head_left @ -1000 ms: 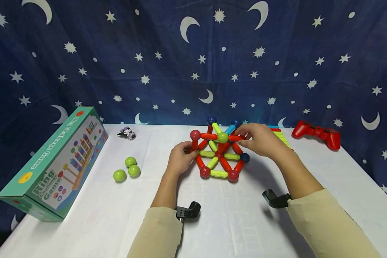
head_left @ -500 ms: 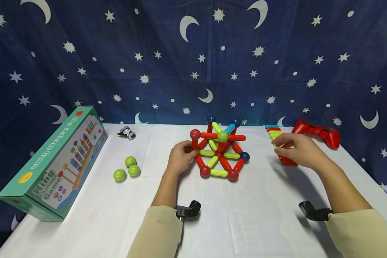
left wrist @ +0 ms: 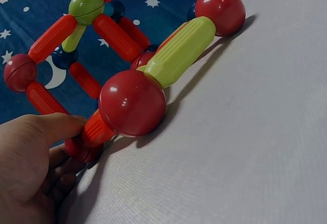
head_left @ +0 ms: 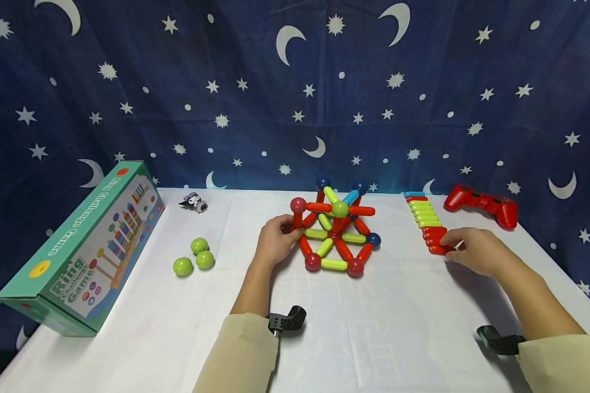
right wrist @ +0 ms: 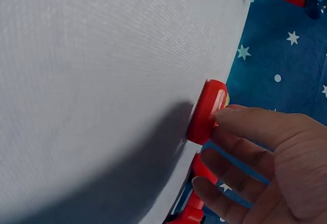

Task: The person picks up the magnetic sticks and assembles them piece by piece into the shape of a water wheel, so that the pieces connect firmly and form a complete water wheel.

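Note:
A frame of magnetic rods and balls (head_left: pixel 344 252) in red, yellow-green and blue stands mid-table. My left hand (head_left: pixel 274 240) holds its left corner; in the left wrist view, the thumb (left wrist: pixel 64 127) lies on a red rod there and the other fingers are partly hidden behind. To the right, loose magnetic rods lie in a row: one blue, then red, yellow-green (head_left: pixel 425 213) and red. At the row's near end, my right hand (head_left: pixel 479 251) pinches the end of a red magnetic rod (right wrist: pixel 207 112) between thumb and index finger. That rod still lies on the table.
A red game controller (head_left: pixel 482 204) lies behind the right hand. Several green balls (head_left: pixel 205 259) and a small figurine (head_left: pixel 194 202) are on the left, beside a green game box (head_left: pixel 88 245). A starry blue cloth (head_left: pixel 255 98) hangs behind the white table (head_left: pixel 364 338).
My right hand has left the frame's upper right, moving right and then nearer to the end of the rod row. The left hand has stayed at the frame's left corner.

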Motion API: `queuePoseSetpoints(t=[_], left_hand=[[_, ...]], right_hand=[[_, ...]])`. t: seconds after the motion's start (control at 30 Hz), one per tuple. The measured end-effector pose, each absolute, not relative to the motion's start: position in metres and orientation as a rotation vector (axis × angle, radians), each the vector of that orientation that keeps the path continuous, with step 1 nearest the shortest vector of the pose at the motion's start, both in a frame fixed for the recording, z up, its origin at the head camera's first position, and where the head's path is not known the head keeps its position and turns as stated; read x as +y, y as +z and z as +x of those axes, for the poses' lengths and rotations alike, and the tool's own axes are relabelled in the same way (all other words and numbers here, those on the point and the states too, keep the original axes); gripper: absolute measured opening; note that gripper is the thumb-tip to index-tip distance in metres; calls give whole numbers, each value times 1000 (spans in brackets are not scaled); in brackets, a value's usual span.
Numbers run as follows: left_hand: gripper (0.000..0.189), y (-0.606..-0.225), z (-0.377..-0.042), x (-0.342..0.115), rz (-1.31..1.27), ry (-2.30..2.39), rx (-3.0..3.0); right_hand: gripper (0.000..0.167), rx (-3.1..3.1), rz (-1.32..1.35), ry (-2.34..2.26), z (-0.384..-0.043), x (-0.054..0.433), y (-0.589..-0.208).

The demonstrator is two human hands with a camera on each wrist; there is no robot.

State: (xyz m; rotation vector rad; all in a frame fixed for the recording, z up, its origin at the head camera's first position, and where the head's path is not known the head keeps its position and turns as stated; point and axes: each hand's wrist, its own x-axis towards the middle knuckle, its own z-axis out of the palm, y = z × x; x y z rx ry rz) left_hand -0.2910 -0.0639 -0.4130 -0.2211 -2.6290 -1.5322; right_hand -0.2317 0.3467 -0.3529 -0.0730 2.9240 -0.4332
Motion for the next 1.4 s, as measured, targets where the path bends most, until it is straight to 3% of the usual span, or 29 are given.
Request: queuePoseSetpoints(t=[0.4, 0.73, 1.03, 1.4], left_hand=[[27, -414, -290, -67, -202, -1536, -2628], [27, -415, -291, -66, -195, -1542, -2635], [26, -416, -292, -64, -205, -1551, -2632], [25, -413, -291, -63, -220, -1547, -2625]], right_hand=[[33, 2842, -196, -416, -237, 321, -360], [29, 2884, -322, -942, -247, 282, -356], [35, 2831, -196, -1324, -254, 245, -365], [39, 2752, -103, -1514, -257, 239, -380]])
